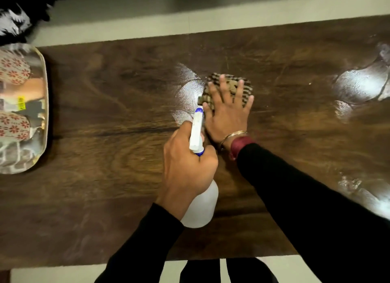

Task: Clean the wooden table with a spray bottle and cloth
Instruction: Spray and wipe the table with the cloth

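Wooden table (105, 156) seen from above, long side running left to right, pale floor (126, 27) beyond its far edge. Left hand (187, 162) was wrapped round the neck of a white spray bottle (202, 206), fingers curled about the blue-and-white trigger head; bottle was held over the middle of the table, body toward the person, nozzle pointing away. Just past the nozzle lay a pale misted patch (186, 94) on the wood. Right hand (228, 115) lay flat with fingers spread wide, pressing on a brown checked cloth (230, 86) bunched on the table, its left edge touching the misted patch. Thumb side of that hand sat just beside the spray head. A thin bangle (232, 136) and a red band showed at the right wrist; both sleeves black. Wet, shiny smears (358, 86) marked the table well to the right. A reflective tray (45, 105) rested at the table's left end.
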### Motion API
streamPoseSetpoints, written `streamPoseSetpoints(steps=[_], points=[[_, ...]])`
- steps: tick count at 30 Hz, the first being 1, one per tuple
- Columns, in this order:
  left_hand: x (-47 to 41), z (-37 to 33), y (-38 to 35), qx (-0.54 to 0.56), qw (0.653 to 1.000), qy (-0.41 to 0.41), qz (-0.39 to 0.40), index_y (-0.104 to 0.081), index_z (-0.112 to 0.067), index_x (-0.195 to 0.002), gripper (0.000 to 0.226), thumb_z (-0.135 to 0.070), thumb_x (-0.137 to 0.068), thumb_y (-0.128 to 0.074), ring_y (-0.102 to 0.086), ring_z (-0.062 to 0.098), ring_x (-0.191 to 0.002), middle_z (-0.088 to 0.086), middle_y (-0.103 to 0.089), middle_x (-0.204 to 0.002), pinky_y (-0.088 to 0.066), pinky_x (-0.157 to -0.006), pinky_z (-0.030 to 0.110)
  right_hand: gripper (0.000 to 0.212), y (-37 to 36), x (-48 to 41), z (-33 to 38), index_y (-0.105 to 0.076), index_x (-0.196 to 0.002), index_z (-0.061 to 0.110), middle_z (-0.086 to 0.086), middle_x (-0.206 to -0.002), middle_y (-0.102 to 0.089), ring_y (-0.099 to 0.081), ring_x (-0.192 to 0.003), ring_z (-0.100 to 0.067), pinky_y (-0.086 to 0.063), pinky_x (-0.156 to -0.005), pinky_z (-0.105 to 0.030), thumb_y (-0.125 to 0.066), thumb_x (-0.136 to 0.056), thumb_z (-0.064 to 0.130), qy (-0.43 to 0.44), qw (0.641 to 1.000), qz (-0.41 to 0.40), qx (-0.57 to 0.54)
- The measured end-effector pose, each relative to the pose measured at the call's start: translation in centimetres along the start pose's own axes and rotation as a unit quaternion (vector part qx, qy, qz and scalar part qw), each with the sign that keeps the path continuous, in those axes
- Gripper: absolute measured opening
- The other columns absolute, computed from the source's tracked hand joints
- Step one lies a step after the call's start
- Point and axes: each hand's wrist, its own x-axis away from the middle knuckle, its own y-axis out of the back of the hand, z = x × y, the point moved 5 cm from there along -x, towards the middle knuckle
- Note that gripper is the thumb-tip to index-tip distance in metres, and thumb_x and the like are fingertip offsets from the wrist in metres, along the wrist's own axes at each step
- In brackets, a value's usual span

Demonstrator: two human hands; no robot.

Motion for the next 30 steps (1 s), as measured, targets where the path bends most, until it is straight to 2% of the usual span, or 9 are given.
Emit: streamPoseSetpoints(steps=[2,5,9,12,16,18,22,26,30], points=[[0.8,0.1,0.0,-0.001,1.000,-0.003,0.014,-0.051,-0.011,-0.079,0.012,-0.017,-0.072,-0.059,-0.052,0.021,-0.066,0.000,-0.052,-0.070,-0.044,-0.060,0.038,0.067,-1.2,3.5,0.8,-0.024,-0.164,0.035,0.008,-0.176,-0.001,0.005,-0.160,-0.039,0.000,-0.121,-0.071,-0.021,-0.100,0.054,0.068,0.997,0.025,0.029],[1.2,0.2,0.3,-0.015,0.999,-0.014,0.025,-0.053,-0.014,-0.082,0.012,-0.021,-0.073,-0.059,-0.053,0.020,-0.069,-0.001,-0.053,-0.074,-0.043,-0.063,0.032,0.064,-1.1,6.8,-2.3,-0.027,-0.163,0.035,0.010,-0.175,-0.004,0.001,-0.161,-0.035,-0.006,-0.123,-0.071,-0.031,-0.102,0.054,0.092,0.994,0.031,0.040],[3.8,0.3,0.6,0.001,1.000,-0.005,0.007,-0.053,-0.017,-0.079,0.010,-0.017,-0.071,-0.059,-0.054,0.021,-0.067,-0.002,-0.054,-0.071,-0.045,-0.062,0.034,0.065,0.1,6.9,-6.4,-0.024,-0.164,0.037,0.010,-0.175,-0.003,0.002,-0.161,-0.037,-0.007,-0.121,-0.074,-0.030,-0.102,0.056,0.026,0.999,0.022,0.038],[5.9,0.4,0.5,0.005,1.000,0.002,0.013,-0.054,-0.018,-0.081,0.012,-0.017,-0.071,-0.060,-0.056,0.021,-0.072,0.001,-0.056,-0.076,-0.047,-0.065,0.035,0.063,-0.2,5.5,-4.2,-0.022,-0.164,0.038,0.008,-0.176,-0.003,0.006,-0.160,-0.040,-0.004,-0.121,-0.074,-0.027,-0.104,0.056,-0.026,1.000,0.001,0.002],[8.6,0.9,0.6,0.013,1.000,0.014,-0.004,-0.053,-0.014,-0.080,0.012,-0.009,-0.075,-0.061,-0.051,0.021,-0.065,0.001,-0.052,-0.071,-0.041,-0.059,0.030,0.065,-3.0,10.6,0.4,-0.031,-0.161,0.037,0.007,-0.175,-0.007,-0.001,-0.160,-0.041,-0.007,-0.121,-0.073,-0.024,-0.099,0.055,0.109,0.993,0.031,0.036],[10.1,0.7,0.6,0.015,1.000,0.014,-0.008,-0.054,-0.014,-0.081,0.009,-0.013,-0.076,-0.061,-0.051,0.020,-0.065,0.000,-0.053,-0.071,-0.044,-0.060,0.033,0.064,-3.9,14.7,-1.1,-0.035,-0.160,0.035,0.008,-0.175,-0.011,-0.006,-0.160,-0.038,-0.011,-0.120,-0.073,-0.029,-0.099,0.054,0.148,0.987,0.044,0.055],[11.7,0.9,0.4,0.003,1.000,0.013,0.016,-0.057,-0.018,-0.086,0.013,-0.021,-0.073,-0.060,-0.057,0.022,-0.074,0.001,-0.058,-0.081,-0.051,-0.070,0.044,0.063,-2.2,15.7,-6.5,-0.034,-0.161,0.034,0.008,-0.175,-0.012,-0.006,-0.160,-0.039,-0.012,-0.119,-0.075,-0.036,-0.101,0.053,0.081,0.995,0.020,0.057],[13.5,1.3,0.6,0.015,1.000,0.016,0.006,-0.056,-0.012,-0.081,0.010,-0.016,-0.073,-0.060,-0.054,0.023,-0.066,0.001,-0.054,-0.072,-0.050,-0.064,0.043,0.063,-2.1,13.0,-4.1,-0.024,-0.164,0.037,0.009,-0.175,-0.003,0.006,-0.159,-0.043,-0.004,-0.120,-0.075,-0.030,-0.103,0.053,-0.032,0.999,-0.014,0.000],[15.2,1.8,-0.4,0.004,0.999,0.023,0.026,-0.052,-0.022,-0.081,0.011,-0.018,-0.074,-0.059,-0.053,0.013,-0.068,-0.005,-0.054,-0.076,-0.043,-0.063,0.031,0.067,-5.6,18.7,-0.3,-0.025,-0.163,0.037,0.006,-0.175,-0.007,-0.002,-0.158,-0.048,-0.011,-0.118,-0.077,-0.020,-0.098,0.053,0.128,0.990,0.036,0.055]])
